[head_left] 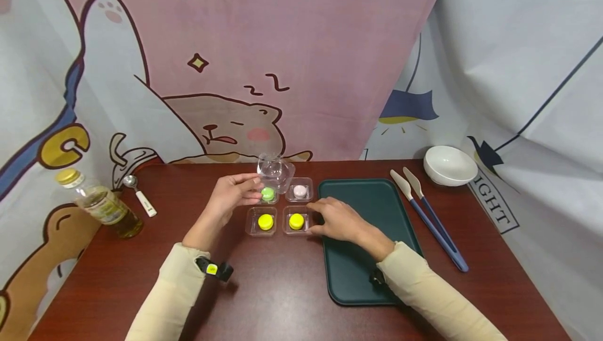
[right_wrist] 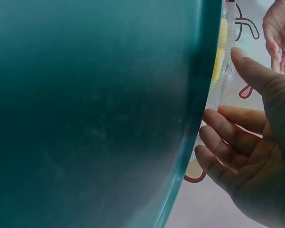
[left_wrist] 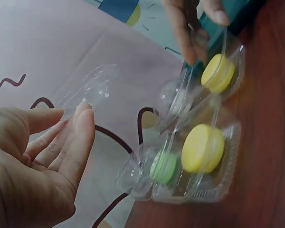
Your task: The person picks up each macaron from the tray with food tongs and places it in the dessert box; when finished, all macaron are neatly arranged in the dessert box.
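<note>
My left hand [head_left: 229, 194] pinches a clear plastic lid [head_left: 278, 173] at its edge, raised over the back boxes. Beneath it, a green macaron [head_left: 267, 194] shows in a clear box, partly covered by my fingers. A pale pink macaron [head_left: 299, 191] lies in the box beside it. In front sit two more clear boxes, each with a yellow macaron; the left one [head_left: 266, 222] is nearest to me and the left hand. My right hand [head_left: 340, 219] has its thumb and fingers spread at the right side of the box holding the right yellow macaron [head_left: 296, 221].
A dark green tray [head_left: 372, 278] lies under my right forearm. Blue-handled tongs [head_left: 435, 226] and a white bowl [head_left: 449, 166] are on the right. To the left stand an oil bottle [head_left: 103, 207] and a small white-handled scoop [head_left: 141, 197]. A printed cloth hangs behind the table.
</note>
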`<move>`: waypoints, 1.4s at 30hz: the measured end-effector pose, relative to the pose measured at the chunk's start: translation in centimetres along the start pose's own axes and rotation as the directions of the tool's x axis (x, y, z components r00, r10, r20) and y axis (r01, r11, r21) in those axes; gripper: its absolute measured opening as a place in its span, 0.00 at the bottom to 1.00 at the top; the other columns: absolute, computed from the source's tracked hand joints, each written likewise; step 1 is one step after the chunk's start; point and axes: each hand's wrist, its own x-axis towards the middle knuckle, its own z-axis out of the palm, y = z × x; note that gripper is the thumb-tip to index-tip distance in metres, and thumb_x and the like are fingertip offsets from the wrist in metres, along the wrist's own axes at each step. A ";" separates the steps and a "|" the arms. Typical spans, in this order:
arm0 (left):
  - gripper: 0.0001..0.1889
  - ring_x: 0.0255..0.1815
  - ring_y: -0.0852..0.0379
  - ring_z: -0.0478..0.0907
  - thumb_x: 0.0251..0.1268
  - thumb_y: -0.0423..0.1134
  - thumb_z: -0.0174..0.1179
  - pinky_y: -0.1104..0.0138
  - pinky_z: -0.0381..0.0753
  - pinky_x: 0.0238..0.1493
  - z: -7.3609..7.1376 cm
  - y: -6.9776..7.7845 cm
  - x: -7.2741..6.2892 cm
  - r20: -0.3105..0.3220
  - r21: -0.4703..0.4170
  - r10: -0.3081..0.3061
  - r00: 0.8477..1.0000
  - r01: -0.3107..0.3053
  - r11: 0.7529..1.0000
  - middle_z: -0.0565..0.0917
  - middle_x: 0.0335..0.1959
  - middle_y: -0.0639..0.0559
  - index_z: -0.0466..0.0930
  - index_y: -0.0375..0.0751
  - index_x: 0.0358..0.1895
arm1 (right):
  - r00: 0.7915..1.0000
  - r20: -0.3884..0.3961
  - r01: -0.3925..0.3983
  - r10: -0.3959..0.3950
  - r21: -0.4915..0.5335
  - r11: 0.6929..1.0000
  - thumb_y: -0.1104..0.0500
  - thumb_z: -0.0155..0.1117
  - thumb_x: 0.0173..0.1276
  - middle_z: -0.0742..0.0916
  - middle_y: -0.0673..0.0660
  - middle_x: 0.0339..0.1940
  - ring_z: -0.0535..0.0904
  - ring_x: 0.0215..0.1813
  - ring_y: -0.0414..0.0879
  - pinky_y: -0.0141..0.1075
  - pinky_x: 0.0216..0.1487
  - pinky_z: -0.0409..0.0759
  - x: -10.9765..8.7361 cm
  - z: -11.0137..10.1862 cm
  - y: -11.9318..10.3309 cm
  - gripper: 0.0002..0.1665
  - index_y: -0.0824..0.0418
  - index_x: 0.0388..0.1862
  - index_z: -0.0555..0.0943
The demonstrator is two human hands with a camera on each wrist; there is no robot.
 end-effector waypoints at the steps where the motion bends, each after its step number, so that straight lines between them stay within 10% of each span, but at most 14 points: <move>1: 0.21 0.32 0.58 0.90 0.74 0.37 0.61 0.67 0.89 0.37 0.2 0.0 -0.1 0.002 0.000 0.000 1.000 0.000 1.000 0.89 0.48 0.37 0.77 0.29 0.64 | 1.000 0.000 0.005 -0.005 0.002 1.000 0.39 0.76 0.60 0.86 0.57 0.62 0.80 0.61 0.52 0.50 0.61 0.82 0.0 0.0 0.0 0.41 0.57 0.68 0.79; 10: 0.20 0.32 0.54 0.90 0.73 0.35 0.61 0.62 0.90 0.39 1.8 -0.6 -0.3 0.017 -0.009 -0.008 1.000 0.008 1.000 0.86 0.51 0.28 0.78 0.27 0.62 | 0.993 -0.114 0.039 -0.025 0.118 0.992 0.40 0.66 0.70 0.90 0.56 0.54 0.86 0.42 0.48 0.44 0.45 0.85 0.2 -1.0 0.9 0.34 0.58 0.68 0.79; 20: 0.19 0.40 0.46 0.90 0.73 0.35 0.61 0.58 0.90 0.42 4.0 -0.5 -0.4 0.077 0.018 0.020 0.997 -0.021 1.000 0.85 0.53 0.27 0.79 0.29 0.61 | 0.946 -0.285 -0.035 0.152 0.379 0.925 0.50 0.62 0.76 0.93 0.53 0.38 0.86 0.33 0.46 0.32 0.29 0.75 1.5 -1.9 0.4 0.20 0.57 0.59 0.86; 29: 0.17 0.39 0.47 0.90 0.73 0.32 0.59 0.53 0.88 0.46 4.7 -0.9 -0.3 0.143 -0.021 0.050 0.988 -0.048 0.999 0.83 0.56 0.26 0.79 0.29 0.60 | 0.921 -0.323 -0.051 0.217 0.453 0.890 0.54 0.65 0.74 0.92 0.50 0.33 0.87 0.32 0.37 0.32 0.34 0.84 1.8 -1.9 0.3 0.13 0.57 0.48 0.90; 42: 0.33 0.58 0.34 0.83 0.75 0.52 0.58 0.58 0.88 0.51 5.1 0.1 -0.6 0.246 0.148 0.052 0.968 -0.091 0.985 0.79 0.64 0.30 0.68 0.34 0.73 | 0.798 -0.603 0.069 0.017 0.119 0.990 0.57 0.71 0.67 0.93 0.51 0.35 0.86 0.27 0.42 0.39 0.30 0.85 1.5 -2.1 0.2 0.03 0.55 0.38 0.88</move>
